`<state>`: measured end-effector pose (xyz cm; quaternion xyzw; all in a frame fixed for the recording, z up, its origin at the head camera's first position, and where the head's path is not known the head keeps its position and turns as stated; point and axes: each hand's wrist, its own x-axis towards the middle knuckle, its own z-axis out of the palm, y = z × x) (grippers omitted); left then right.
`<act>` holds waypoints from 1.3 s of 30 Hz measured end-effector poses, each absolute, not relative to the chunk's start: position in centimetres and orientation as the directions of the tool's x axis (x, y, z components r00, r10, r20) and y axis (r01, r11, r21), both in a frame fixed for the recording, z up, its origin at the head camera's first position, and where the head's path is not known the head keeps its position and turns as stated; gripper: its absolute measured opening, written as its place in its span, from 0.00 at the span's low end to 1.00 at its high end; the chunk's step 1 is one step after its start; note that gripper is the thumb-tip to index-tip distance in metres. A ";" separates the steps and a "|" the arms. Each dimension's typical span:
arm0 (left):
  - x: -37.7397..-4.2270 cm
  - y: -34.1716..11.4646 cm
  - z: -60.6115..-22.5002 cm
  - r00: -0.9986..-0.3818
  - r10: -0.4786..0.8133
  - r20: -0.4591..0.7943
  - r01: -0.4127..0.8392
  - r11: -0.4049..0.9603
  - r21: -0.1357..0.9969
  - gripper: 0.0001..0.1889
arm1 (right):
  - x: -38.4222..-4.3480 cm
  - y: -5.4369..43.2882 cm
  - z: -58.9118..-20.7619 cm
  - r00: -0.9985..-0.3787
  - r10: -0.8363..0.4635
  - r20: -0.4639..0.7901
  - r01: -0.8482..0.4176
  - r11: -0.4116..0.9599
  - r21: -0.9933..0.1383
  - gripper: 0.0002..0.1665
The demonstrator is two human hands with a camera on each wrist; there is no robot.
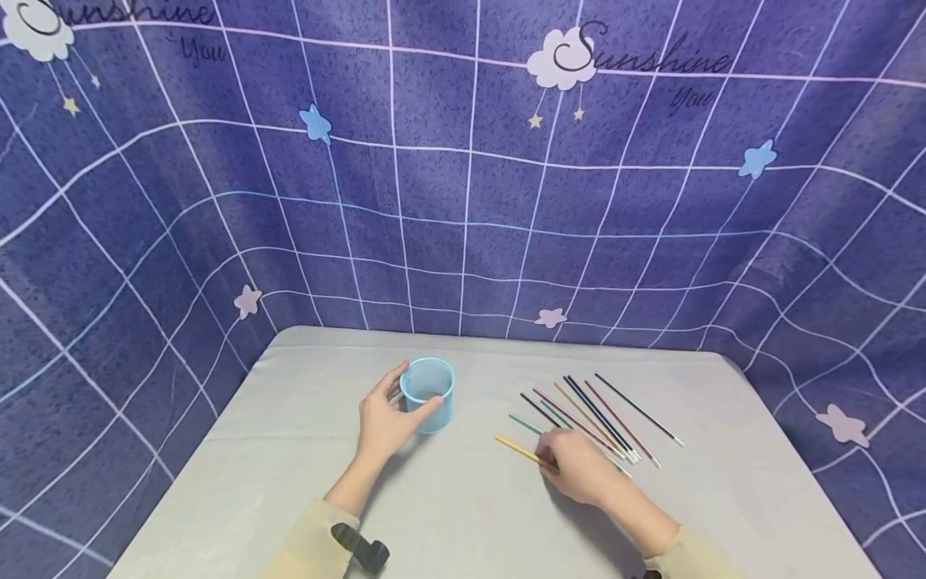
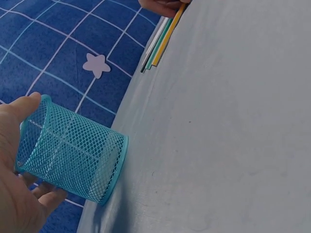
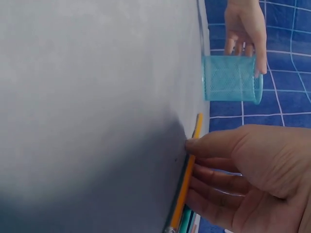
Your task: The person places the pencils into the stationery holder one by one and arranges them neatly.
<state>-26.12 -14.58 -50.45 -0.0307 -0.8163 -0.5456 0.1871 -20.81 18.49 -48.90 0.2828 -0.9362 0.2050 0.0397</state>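
My left hand (image 1: 381,426) grips a light blue mesh pen holder (image 1: 437,416), thumb over its rim and fingers round the far side. The holder stands upright on the table; in the left wrist view its mesh wall (image 2: 80,148) shows clearly. To the right, my right hand (image 1: 582,469) pinches a yellow pencil (image 1: 512,445) between thumb and fingers, low over the table. In the right wrist view the yellow pencil (image 3: 186,182) lies along the fingertips, a metal band at its lower end. A green pencil (image 1: 522,422) lies just beyond that hand, partly hidden by it.
Several loose pencils (image 1: 600,414) in dark, red, green and tan colours lie fanned out beyond my right hand, pale ends toward me. A pale cloth covers the table (image 1: 289,450). Blue curtain fabric (image 1: 434,177) with grid lines and stars rises behind and at both sides.
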 end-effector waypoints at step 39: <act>-26.2 -14.4 -50.3 -0.931 -0.150 0.333 0.265 0.347 0.899 0.43 | -30.1 11.6 -36.8 -0.789 -0.244 0.564 -0.593 0.540 -0.597 0.06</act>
